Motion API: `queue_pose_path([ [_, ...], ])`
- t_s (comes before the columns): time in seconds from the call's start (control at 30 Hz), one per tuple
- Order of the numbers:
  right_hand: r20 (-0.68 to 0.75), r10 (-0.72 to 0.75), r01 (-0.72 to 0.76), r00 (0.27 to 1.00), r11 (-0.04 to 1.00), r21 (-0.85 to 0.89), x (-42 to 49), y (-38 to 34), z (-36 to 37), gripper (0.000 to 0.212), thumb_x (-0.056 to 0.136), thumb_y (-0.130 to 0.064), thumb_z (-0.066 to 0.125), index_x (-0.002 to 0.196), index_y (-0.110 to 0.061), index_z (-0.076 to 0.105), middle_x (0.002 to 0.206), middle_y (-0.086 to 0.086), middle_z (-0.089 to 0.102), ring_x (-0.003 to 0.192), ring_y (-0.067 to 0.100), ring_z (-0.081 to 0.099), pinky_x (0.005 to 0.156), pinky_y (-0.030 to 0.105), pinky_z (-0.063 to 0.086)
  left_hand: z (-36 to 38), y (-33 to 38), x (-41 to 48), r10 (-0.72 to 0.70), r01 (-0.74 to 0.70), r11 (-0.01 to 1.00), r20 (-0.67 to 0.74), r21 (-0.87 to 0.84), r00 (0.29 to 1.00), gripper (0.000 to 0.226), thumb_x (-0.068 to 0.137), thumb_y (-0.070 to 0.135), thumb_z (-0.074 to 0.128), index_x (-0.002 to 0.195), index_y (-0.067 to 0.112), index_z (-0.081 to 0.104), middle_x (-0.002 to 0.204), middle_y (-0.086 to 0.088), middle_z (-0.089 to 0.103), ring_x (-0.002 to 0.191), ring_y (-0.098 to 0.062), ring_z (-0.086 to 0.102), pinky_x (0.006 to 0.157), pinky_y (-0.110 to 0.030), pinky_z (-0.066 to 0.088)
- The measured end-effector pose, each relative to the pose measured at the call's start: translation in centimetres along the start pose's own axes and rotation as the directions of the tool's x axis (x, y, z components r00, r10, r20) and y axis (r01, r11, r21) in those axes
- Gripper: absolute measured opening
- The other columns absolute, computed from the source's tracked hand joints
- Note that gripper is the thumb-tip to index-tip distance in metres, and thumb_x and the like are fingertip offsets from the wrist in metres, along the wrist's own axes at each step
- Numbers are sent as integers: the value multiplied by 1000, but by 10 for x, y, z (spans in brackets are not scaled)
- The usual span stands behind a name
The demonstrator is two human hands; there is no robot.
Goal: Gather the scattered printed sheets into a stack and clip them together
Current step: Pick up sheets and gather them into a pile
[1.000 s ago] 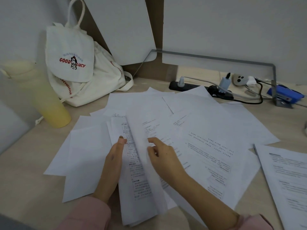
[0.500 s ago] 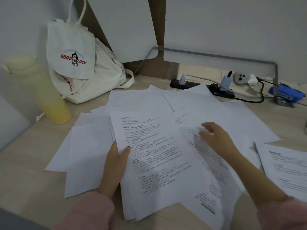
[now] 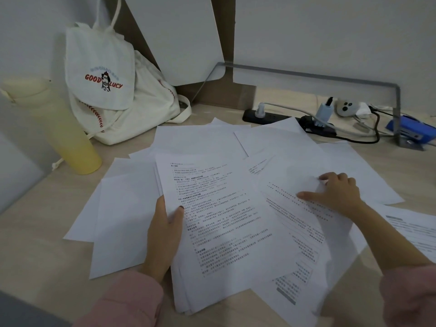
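Head view: how is the gathered stack (image 3: 224,220) held?
– It is gripped at its left edge by the left hand (image 3: 162,234), thumb laid on the top page, near the front of the desk (image 3: 35,244).
– And the right hand (image 3: 339,194)?
– A loose sheet (image 3: 313,232) just right of the stack is pinched between thumb and curled fingers. Other sheets (image 3: 195,140) are spread behind.

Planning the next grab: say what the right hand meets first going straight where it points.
Only more loose sheets lying flat before the right hand; past them, probably the black power strip, depth unclear.
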State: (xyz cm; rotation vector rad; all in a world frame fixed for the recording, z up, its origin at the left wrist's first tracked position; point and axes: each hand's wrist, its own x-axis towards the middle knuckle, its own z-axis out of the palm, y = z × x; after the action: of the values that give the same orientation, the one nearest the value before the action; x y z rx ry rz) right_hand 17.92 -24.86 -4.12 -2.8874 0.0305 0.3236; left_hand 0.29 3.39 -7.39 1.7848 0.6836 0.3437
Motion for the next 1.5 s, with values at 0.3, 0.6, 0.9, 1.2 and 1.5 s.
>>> queue_pose_path([
  [0.3, -14, -14, 17, 1000, 960, 279, -7, -4, 2, 65, 75, -34, 73, 122, -4, 38, 103, 11, 51, 89, 26, 48, 75, 35, 40, 1, 1, 0, 25, -25, 1000, -2, 15, 1000, 28, 95, 17, 46, 120, 27, 43, 100, 22, 53, 86, 4, 51, 74, -18, 37],
  [0.6, -412, 1, 178, 911, 901, 395, -15, -7, -23, 16, 92, -20, 50, 97, -5, 51, 85, 11, 56, 78, 29, 50, 66, 33, 35, 2, 0, 0, 8, -8, 999, -5, 31, 1000, 33, 95, 20, 46, 127, 24, 43, 112, 12, 56, 100, -13, 53, 85, -29, 39],
  [0.9, -524, 419, 302, 741, 490, 818, -27, -4, -57, 17, 92, -22, 47, 105, -11, 45, 102, 6, 48, 93, 18, 48, 81, 37, 41, 2, 1, -1, 22, -22, 999, -12, 32, 1000, 33, 95, 19, 46, 128, 20, 44, 111, 6, 56, 101, -16, 53, 85, -29, 39],
  [1.2, -180, 560, 340, 808, -195, 920, -41, 5, -71, 21, 90, -16, 52, 110, -15, 49, 94, -11, 59, 82, 3, 60, 62, 17, 49, 0, 0, -4, 50, -50, 998, 2, 30, 999, 33, 95, 18, 47, 128, 18, 44, 115, 3, 56, 101, -17, 52, 88, -29, 38],
  [1.5, 8, 459, 65, 888, -142, 988, -49, -1, -27, 40, 91, -17, 53, 128, -3, 49, 119, 7, 58, 97, 19, 58, 77, 31, 50, 1, 3, -6, 68, -68, 997, 1, 22, 998, 39, 95, 17, 47, 133, 15, 41, 115, 9, 48, 104, -13, 45, 91, -26, 33],
])
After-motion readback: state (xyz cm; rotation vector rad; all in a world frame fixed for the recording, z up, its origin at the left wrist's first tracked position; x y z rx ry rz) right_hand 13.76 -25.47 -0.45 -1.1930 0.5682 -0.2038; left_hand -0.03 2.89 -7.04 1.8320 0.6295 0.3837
